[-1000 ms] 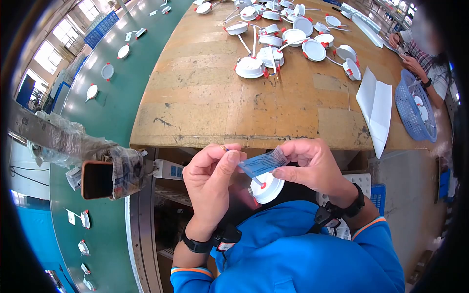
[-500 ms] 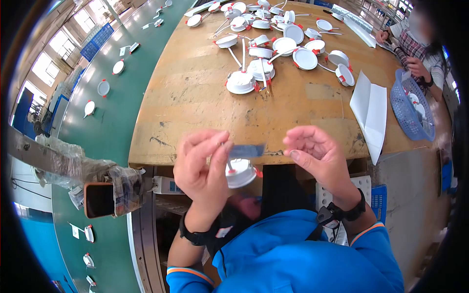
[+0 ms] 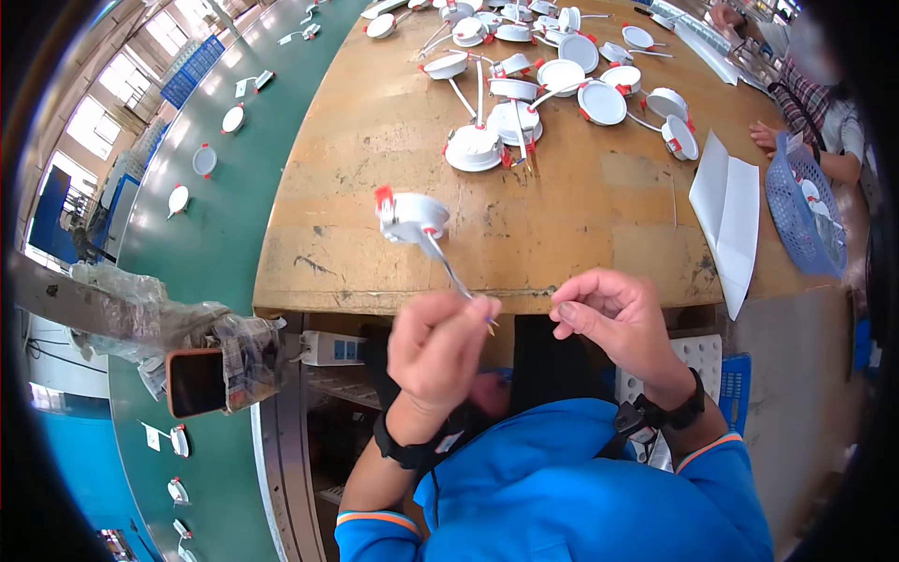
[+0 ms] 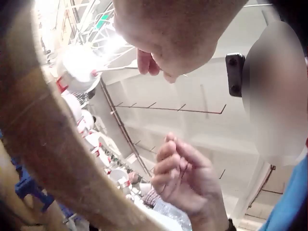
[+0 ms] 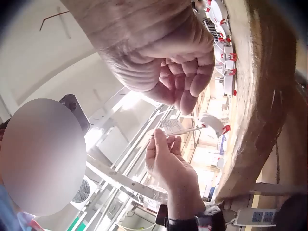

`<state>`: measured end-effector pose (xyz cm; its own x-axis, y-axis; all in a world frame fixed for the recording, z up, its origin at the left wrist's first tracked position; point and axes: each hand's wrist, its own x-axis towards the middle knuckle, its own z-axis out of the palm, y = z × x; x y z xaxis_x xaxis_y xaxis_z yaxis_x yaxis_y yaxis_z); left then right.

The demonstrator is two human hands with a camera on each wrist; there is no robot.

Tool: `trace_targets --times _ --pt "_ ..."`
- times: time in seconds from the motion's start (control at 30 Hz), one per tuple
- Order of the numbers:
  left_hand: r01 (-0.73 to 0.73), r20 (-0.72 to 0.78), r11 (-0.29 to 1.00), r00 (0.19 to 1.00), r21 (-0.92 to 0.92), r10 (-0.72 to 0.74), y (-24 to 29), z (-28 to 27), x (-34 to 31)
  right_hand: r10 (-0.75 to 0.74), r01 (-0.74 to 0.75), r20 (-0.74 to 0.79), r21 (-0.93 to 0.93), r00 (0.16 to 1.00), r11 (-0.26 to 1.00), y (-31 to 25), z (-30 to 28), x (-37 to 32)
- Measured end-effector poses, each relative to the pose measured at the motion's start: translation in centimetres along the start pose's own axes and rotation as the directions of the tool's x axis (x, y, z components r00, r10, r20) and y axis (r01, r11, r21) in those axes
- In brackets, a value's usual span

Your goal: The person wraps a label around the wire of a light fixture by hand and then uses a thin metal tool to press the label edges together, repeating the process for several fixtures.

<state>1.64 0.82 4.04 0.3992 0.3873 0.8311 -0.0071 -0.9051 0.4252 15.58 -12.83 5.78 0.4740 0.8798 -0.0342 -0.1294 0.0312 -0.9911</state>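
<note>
My left hand (image 3: 435,351) pinches the cable of a white downlight (image 3: 414,217) between thumb and fingers, the bare wire ends poking out past the fingertips. The lamp, with red clips, is a little blurred and overlaps the near part of the wooden table (image 3: 346,244) in the head view. A printed label (image 5: 172,126) shows on the cable in the right wrist view. Beside it, my right hand (image 3: 613,318) is at the table's near edge, fingers loosely bent with nothing in them.
Several white downlights (image 3: 601,103) lie piled at the far side of the table. A folded white sheet (image 3: 726,220) and a blue basket (image 3: 805,220) are at the right, near another person. Left of the table runs a green conveyor (image 3: 225,197); a phone (image 3: 195,382) is mounted beside it.
The right hand has let go of the label. The downlight has swung from below the left hand up and forward over the table, still held by its cable.
</note>
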Motion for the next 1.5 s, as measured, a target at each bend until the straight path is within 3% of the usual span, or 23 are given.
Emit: trace_targets --times 0.07,0.3,0.57,0.77,1.07,1.5 --pt "-0.06 0.085 0.997 0.994 -0.044 0.064 0.2 0.0 -1.3 0.02 -0.02 -0.021 0.031 1.0 0.999 0.3 0.5 0.1" --pt "-0.112 0.141 0.992 0.983 -0.065 0.12 0.0 -1.1 -2.0 -0.178 0.177 -0.008 -0.055 0.984 0.983 1.2 2.4 1.0" --pt "-0.14 0.015 0.99 0.99 0.008 0.139 -1.0 -1.3 -4.2 -0.288 0.294 0.06 -0.192 0.956 0.936 0.9 5.1 1.4" --pt "-0.132 -0.032 0.991 0.991 -0.035 0.131 -1.3 -1.1 -4.5 -0.527 0.535 0.159 -0.454 0.835 0.712 -0.1 6.9 2.5" --pt "-0.142 -0.013 0.99 0.99 -0.013 0.142 -1.5 -1.5 -4.5 -0.66 0.631 0.246 -0.639 0.71 0.44 -0.1 8.2 3.4" --pt "-0.142 0.033 0.989 0.989 -0.04 0.143 -1.4 -1.9 -4.2 -0.707 0.698 0.33 -0.64 0.626 0.32 -0.2 8.4 3.6"
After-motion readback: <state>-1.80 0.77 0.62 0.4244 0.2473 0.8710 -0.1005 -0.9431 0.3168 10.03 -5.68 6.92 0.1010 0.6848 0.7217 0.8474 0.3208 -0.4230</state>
